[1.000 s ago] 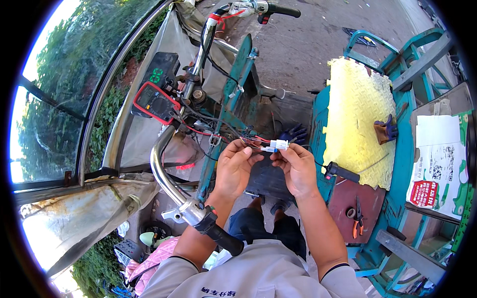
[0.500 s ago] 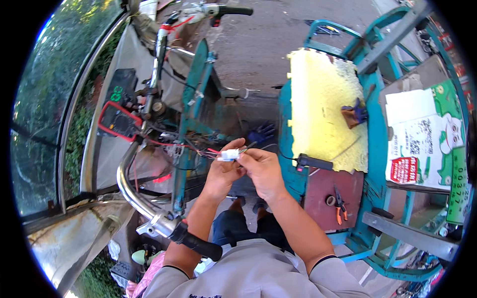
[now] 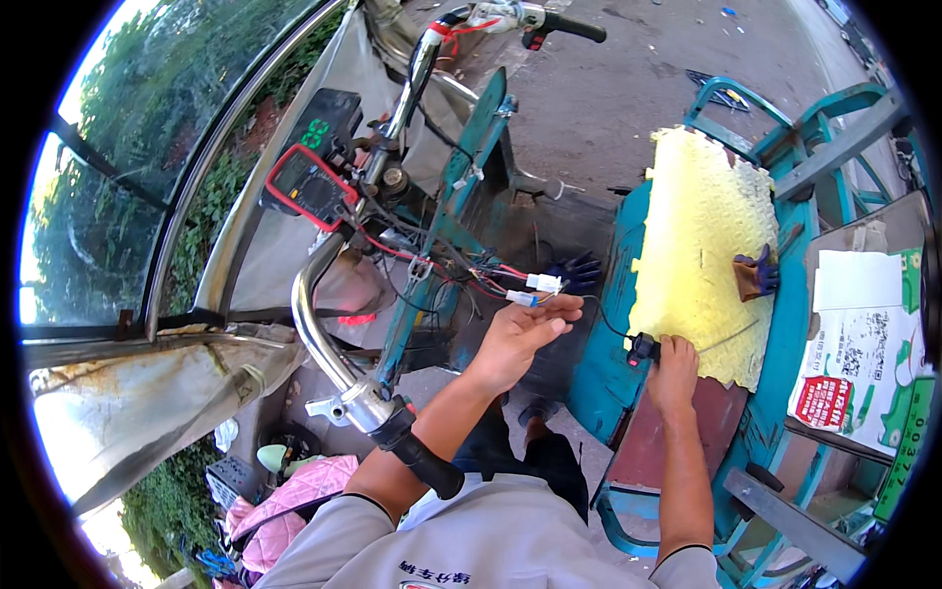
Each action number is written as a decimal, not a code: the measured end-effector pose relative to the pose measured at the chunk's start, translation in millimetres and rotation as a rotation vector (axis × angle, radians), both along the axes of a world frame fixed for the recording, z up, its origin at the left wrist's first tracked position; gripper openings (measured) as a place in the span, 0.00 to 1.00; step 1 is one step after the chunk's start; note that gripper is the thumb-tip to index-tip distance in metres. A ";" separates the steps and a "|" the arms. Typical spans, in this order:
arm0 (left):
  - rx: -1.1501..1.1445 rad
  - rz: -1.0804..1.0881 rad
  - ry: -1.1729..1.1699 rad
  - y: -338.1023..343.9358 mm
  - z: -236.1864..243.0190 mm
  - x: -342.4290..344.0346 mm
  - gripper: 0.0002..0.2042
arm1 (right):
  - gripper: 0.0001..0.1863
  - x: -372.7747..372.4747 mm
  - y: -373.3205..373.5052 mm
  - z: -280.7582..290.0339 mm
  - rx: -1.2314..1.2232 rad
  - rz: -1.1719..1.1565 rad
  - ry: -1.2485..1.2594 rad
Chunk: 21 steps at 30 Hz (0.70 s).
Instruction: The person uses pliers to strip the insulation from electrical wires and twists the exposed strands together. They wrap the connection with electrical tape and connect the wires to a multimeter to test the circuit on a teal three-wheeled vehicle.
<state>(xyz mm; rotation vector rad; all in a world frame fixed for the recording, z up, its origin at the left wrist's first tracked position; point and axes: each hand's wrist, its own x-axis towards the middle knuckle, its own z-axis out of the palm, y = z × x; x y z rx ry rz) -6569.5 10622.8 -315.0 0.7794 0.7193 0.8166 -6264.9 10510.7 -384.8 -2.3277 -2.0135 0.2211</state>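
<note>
The yellow mat (image 3: 702,245) lies on the teal frame (image 3: 613,373); the chrome handlebar (image 3: 314,324) curves at the left, with a red meter (image 3: 306,187) above it; the left hand (image 3: 520,334) pinches the wires just under the white plug (image 3: 546,284); the right hand (image 3: 673,368) closes around a black grip (image 3: 643,348) at the mat's edge.
</note>
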 end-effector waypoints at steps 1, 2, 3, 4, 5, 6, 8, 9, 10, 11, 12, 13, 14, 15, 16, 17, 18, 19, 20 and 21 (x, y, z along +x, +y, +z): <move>-0.005 0.006 -0.012 0.3 -0.1 -0.1 0.16 | 0.29 -0.6 0.3 -0.1 -0.010 -0.010 0.026; -0.007 0.011 -0.027 0.2 0.2 1.3 0.16 | 0.29 -2.2 1.6 4.6 -0.013 -0.024 0.050; 0.010 0.034 -0.017 -1.2 0.4 3.5 0.15 | 0.29 -3.5 2.4 11.8 -0.015 -0.039 0.075; 0.011 0.046 -0.014 -2.4 1.2 3.6 0.15 | 0.29 -5.3 3.0 15.0 -0.018 -0.056 0.099; 0.012 0.058 -0.019 -2.9 1.8 5.9 0.15 | 0.27 -2.8 1.1 16.5 0.037 -0.054 0.095; 0.014 0.070 -0.025 -3.5 2.8 7.3 0.15 | 0.26 -2.8 -0.4 19.9 0.027 -0.103 0.134; 0.023 0.101 -0.031 -4.5 7.2 9.2 0.15 | 0.25 -3.3 -2.6 32.6 0.008 -0.202 0.213; 0.027 0.117 -0.035 -5.1 8.3 9.6 0.16 | 0.24 -2.3 -4.8 37.4 -0.016 -0.246 0.229; 0.033 0.111 -0.043 -6.0 7.8 9.5 0.15 | 0.24 -1.4 -8.1 41.8 -0.040 -0.290 0.245; 0.041 0.102 -0.050 -5.9 8.6 8.9 0.15 | 0.23 -1.5 -11.7 46.1 -0.062 -0.336 0.264; 0.050 0.093 -0.057 -6.1 9.0 8.3 0.15 | 0.23 -1.8 -16.2 49.4 -0.065 -0.339 0.279; 0.051 0.084 -0.054 -6.4 8.5 9.1 0.15 | 0.23 -2.0 -21.6 52.3 -0.067 -0.342 0.294; 0.044 0.084 -0.047 -6.5 10.3 8.5 0.14 | 0.22 -3.3 -25.6 54.9 -0.068 -0.343 0.314; 0.036 0.084 -0.041 -7.4 12.0 7.9 0.14 | 0.24 -7.8 -28.9 61.0 -0.061 -0.324 0.367; 0.029 0.084 -0.035 -9.0 13.6 7.3 0.14 | 0.25 -10.8 -36.9 61.3 -0.074 -0.298 0.420; 0.033 0.084 -0.036 -9.4 14.3 6.5 0.14 | 0.26 -13.9 -46.2 60.2 -0.080 -0.271 0.477; 0.035 0.086 -0.035 -11.1 12.9 4.7 0.14 | 0.28 -18.5 -52.5 60.5 -0.089 -0.241 0.535; 0.037 0.088 -0.033 -12.8 11.5 2.4 0.14 | 0.30 -25.1 -56.5 67.5 -0.213 -0.294 0.612; 0.031 0.091 -0.020 -15.5 11.4 -1.5 0.14 | 0.32 -34.1 -61.4 75.6 -0.340 -0.343 0.687; 0.025 0.087 -0.012 -17.0 11.6 -4.5 0.14 | 0.34 -41.2 -72.4 73.2 -0.335 -0.328 0.742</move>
